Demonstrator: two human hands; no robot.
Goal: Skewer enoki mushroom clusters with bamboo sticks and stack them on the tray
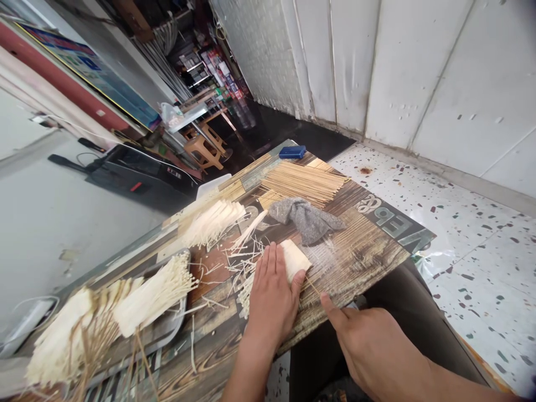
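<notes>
Right hand [372, 340], index extended, holds a thin tan bamboo skewer [314, 286] against the flat cream enoki bundle [296, 259] near the wood-patterned tabletop's [368, 251] front edge; left palm [272, 285] flattens it. Judged step: skewering; next calls for a straight push.

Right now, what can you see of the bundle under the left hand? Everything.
The bundle is flat and cream-white and looks like enoki: a smooth, straight-cut base shows right of the left hand, small pale caps to its left; the hand hides the middle. It lies on the table, pressed by that hand. A thin stick runs from its near edge toward the right hand; how deep is hidden.
</notes>
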